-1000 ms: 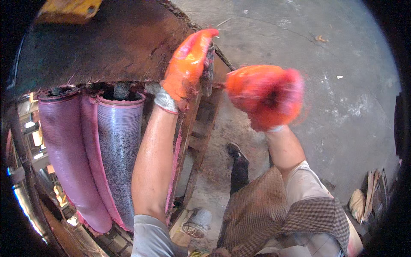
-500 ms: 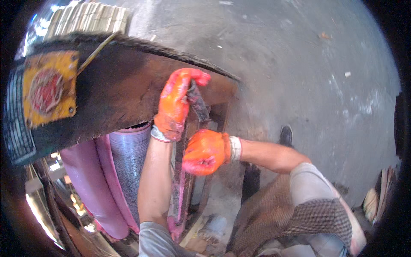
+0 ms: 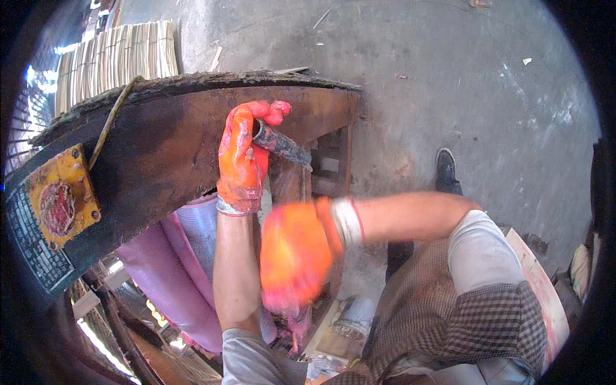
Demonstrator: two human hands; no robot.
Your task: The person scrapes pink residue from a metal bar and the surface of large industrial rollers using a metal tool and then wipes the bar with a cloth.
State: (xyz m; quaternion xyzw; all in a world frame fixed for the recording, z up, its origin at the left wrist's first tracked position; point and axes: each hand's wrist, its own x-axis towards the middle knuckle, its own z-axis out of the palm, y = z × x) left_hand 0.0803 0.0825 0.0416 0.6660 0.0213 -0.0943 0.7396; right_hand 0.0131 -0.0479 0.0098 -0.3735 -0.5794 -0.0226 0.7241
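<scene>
My left hand (image 3: 242, 160), in an orange glove, is closed around the handle of a dark, dirty blade (image 3: 285, 146) that points right, against the rusty machine cover (image 3: 167, 147). My right hand (image 3: 292, 256), also in an orange glove, is lower down in front of the machine's end frame and smeared by motion. Its fingers look curled, but what they hold is blurred. Pink and grey rollers (image 3: 170, 256) lie under the cover, left of my left forearm.
A yellow plate (image 3: 61, 196) is bolted to the cover's left end. A stack of pale bamboo strips (image 3: 115, 61) lies beyond the machine. Grey concrete floor (image 3: 462, 77) spreads to the right. My black shoe (image 3: 444, 170) stands by the frame.
My right hand has dropped from beside the left hand to well below it, moving fast. My left hand stays at the cover's edge; the view has shifted, showing the yellow plate.
</scene>
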